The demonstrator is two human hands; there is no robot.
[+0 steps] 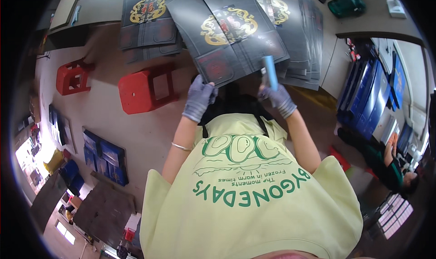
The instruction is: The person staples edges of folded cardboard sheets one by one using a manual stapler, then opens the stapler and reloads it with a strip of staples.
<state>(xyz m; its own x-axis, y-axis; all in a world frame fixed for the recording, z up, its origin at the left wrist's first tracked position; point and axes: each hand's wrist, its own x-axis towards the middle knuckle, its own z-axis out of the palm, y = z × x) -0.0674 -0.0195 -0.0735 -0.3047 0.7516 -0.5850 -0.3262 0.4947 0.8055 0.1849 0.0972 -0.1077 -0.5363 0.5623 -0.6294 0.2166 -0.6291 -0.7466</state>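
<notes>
A dark grey printed sheet (240, 45) with a gold ring design and red marks lies tilted on top of others at the table's near edge. My left hand (200, 97), in a grey glove, pinches its near left corner. In my gloved right hand (278, 98) is a light blue bar-shaped tool (270, 72) with a small metallic part beside it; its exact kind cannot be made out. The tool stands upright by the sheet's near right corner. Whether it touches the sheet is unclear.
Similar sheets (147, 34) lie to the left, and a larger stack (309, 45) spreads at the right. A dark green bottle (346, 5) lies at the far right. Red stools (136, 92) stand left of me. Blue panels (365, 91) lean at the right, near another person (393, 161).
</notes>
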